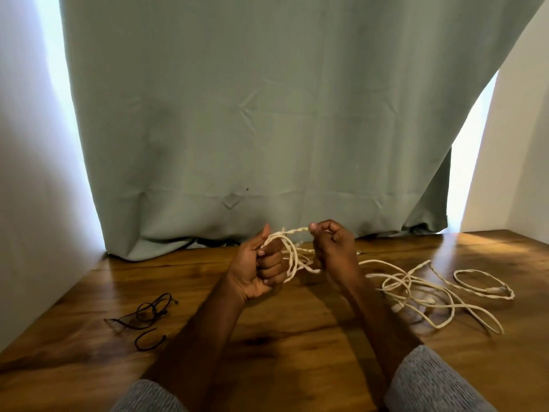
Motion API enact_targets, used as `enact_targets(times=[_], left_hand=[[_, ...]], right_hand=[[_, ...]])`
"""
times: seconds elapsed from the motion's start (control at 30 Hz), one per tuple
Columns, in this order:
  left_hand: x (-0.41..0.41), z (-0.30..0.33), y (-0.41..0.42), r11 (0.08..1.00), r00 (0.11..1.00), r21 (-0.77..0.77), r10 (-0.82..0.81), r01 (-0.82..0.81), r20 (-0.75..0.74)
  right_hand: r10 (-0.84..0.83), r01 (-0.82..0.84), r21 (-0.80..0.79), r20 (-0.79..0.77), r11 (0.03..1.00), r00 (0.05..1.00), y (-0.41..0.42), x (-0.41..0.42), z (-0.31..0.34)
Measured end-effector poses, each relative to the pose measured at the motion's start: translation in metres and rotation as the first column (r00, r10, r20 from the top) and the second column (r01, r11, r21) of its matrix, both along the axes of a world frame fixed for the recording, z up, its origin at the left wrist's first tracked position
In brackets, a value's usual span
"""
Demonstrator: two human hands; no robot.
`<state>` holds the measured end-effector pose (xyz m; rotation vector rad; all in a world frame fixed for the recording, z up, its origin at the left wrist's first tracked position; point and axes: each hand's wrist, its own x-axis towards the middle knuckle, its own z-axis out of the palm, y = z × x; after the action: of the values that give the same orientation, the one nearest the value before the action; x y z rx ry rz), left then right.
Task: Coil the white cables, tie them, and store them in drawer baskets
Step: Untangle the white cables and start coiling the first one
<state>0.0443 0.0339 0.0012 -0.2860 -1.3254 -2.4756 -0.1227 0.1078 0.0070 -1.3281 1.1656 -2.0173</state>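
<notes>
Holding a few loops of the white braided cable (289, 257) above the brown wooden surface (297, 337), my left hand (258, 272) has its fingers curled tight around the coil. My right hand (332, 248) pinches a twisted stretch of the same cable just beside it, thumb against fingertips. From there the cable trails right and lies in loose tangles on the surface. Near the left edge I see thin black ties (145, 316). A grey-green curtain (267, 114) hangs behind.
</notes>
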Motion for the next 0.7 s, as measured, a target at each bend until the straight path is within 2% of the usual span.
enact_targets(times=[0.03, 0.07, 0.1, 0.13, 0.17, 0.23, 0.3, 0.4, 0.47, 0.57, 0.6, 0.67, 0.7], left_hand=[[0.003, 0.0, -0.001, 1.0, 1.0, 0.008, 0.03, -0.03, 0.006], [0.005, -0.001, -0.001, 0.998, 0.998, 0.012, 0.055, -0.056, 0.021], [0.005, -0.002, -0.001, 0.998, 0.997, 0.013, 0.066, -0.067, 0.03], [0.003, -0.002, 0.0, 0.998, 0.998, 0.016, 0.053, -0.053, 0.019], [0.0, -0.001, 0.001, 0.999, 1.0, 0.029, 0.022, -0.022, -0.011], [-0.006, 0.004, 0.004, 0.999, 0.996, 0.051, 0.009, -0.005, -0.088], [-0.006, 0.008, 0.002, 0.991, 0.987, 0.072, 0.124, -0.117, -0.101], [0.0, 0.006, -0.002, 0.968, 0.968, 0.088, 0.242, -0.237, -0.06], [0.006, 0.005, -0.007, 0.968, 0.969, 0.062, 0.244, -0.242, -0.023], [0.014, 0.003, -0.011, 0.973, 0.973, -0.035, 0.228, -0.226, 0.039], [0.015, 0.003, -0.011, 0.97, 0.969, -0.052, 0.241, -0.239, 0.049], [0.018, 0.002, -0.011, 0.951, 0.95, -0.057, 0.306, -0.302, 0.064], [0.018, 0.002, -0.01, 0.942, 0.939, -0.052, 0.335, -0.332, 0.071]], right_hand=[[-0.108, 0.119, 0.017, -0.317, 0.993, 0.942, 0.0, -0.008, -0.006], [-0.17, 0.224, 0.031, -0.549, 0.974, 0.818, -0.002, -0.014, -0.012], [-0.175, 0.292, 0.055, -0.69, 0.955, 0.702, -0.004, -0.014, -0.017], [-0.164, 0.348, 0.082, -0.768, 0.934, 0.62, -0.007, -0.012, -0.02], [-0.152, 0.406, 0.12, -0.803, 0.906, 0.576, -0.009, -0.008, -0.02], [-0.093, 0.428, 0.227, -0.789, 0.875, 0.608, -0.011, -0.001, -0.019], [0.043, 0.314, 0.323, -0.755, 0.893, 0.654, -0.009, 0.0, -0.022], [0.178, 0.243, 0.357, -0.82, 0.902, 0.544, -0.007, -0.003, -0.03], [0.122, 0.274, 0.309, -0.835, 0.911, 0.536, -0.01, -0.007, -0.03], [-0.064, 0.301, 0.134, -0.82, 0.944, 0.569, -0.008, -0.014, -0.024], [-0.049, 0.281, 0.141, -0.817, 0.949, 0.575, -0.007, -0.016, -0.023], [0.117, 0.185, 0.304, -0.753, 0.934, 0.647, -0.003, -0.015, -0.024], [0.197, 0.134, 0.406, -0.675, 0.904, 0.711, -0.001, -0.011, -0.025]])
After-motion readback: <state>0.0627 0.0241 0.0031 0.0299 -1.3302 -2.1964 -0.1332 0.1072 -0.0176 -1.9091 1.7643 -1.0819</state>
